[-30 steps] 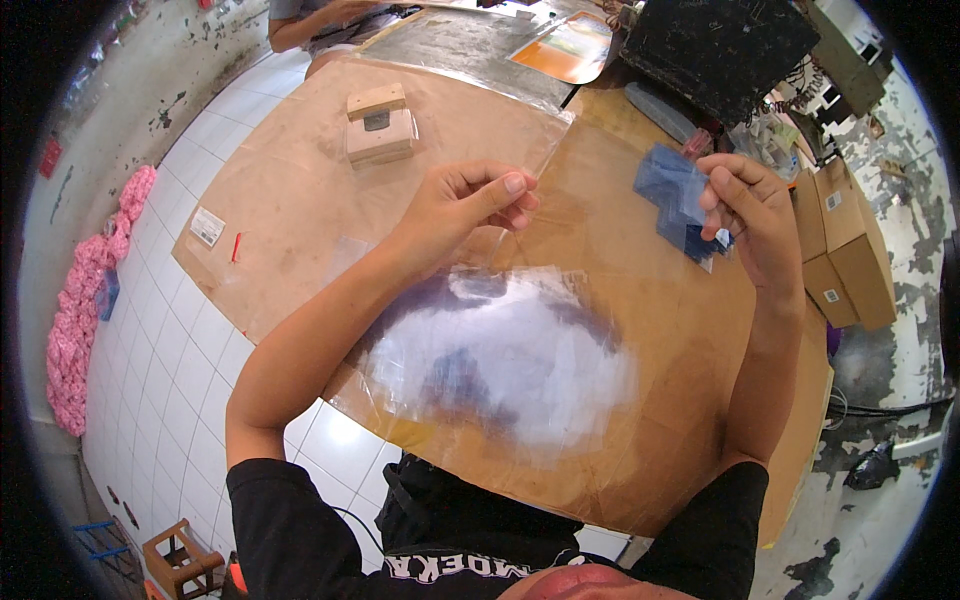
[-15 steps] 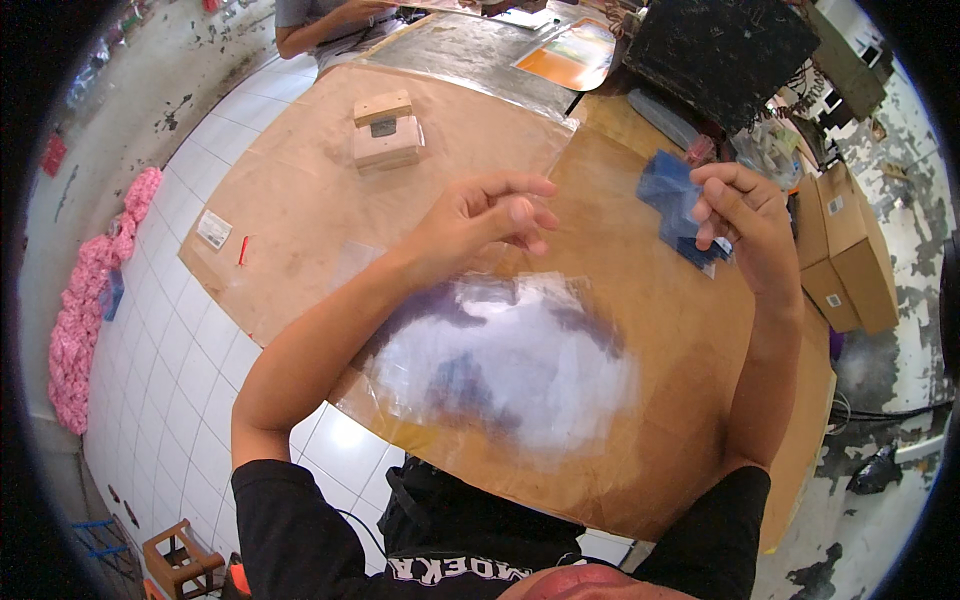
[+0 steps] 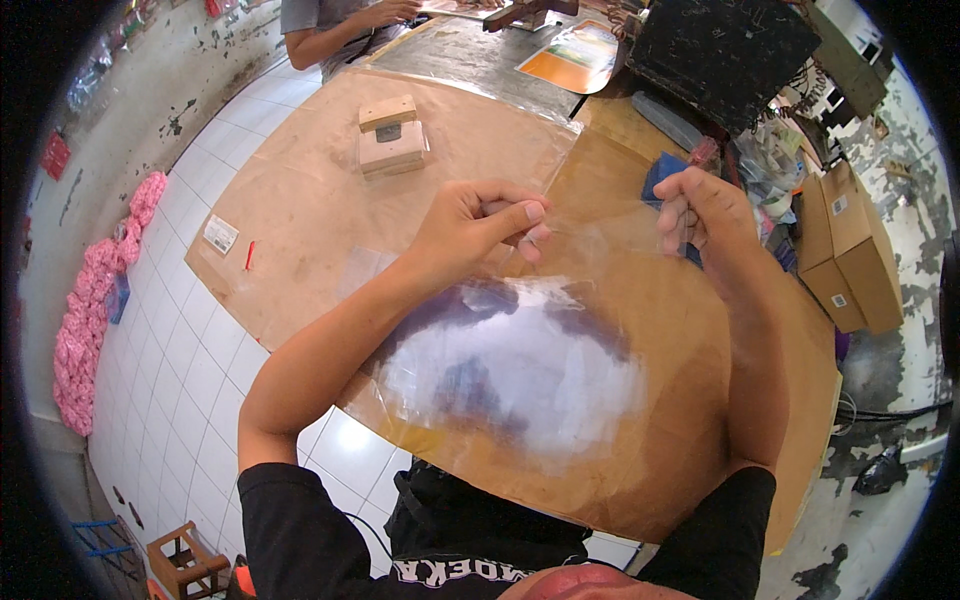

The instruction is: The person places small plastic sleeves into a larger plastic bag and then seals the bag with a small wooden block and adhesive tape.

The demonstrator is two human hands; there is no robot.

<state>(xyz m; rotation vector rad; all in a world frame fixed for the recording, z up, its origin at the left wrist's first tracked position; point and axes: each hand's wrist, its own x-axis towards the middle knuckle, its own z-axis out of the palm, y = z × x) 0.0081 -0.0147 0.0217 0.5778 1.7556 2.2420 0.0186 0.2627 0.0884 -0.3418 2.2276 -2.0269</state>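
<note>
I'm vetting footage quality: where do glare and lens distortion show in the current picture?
Head view: a whitish sheen over the clear plastic sheets; head view: a bright reflection on the tiled floor; head view: the table has a bowed near edge, and the picture's corners fall to black.

Brown-covered counter (image 3: 680,350), clear plastic sheets (image 3: 530,375) spread by the near edge, wooden block (image 3: 392,153) toward the far edge, white label (image 3: 220,234) and red strip (image 3: 250,256) near the left corner.
</note>
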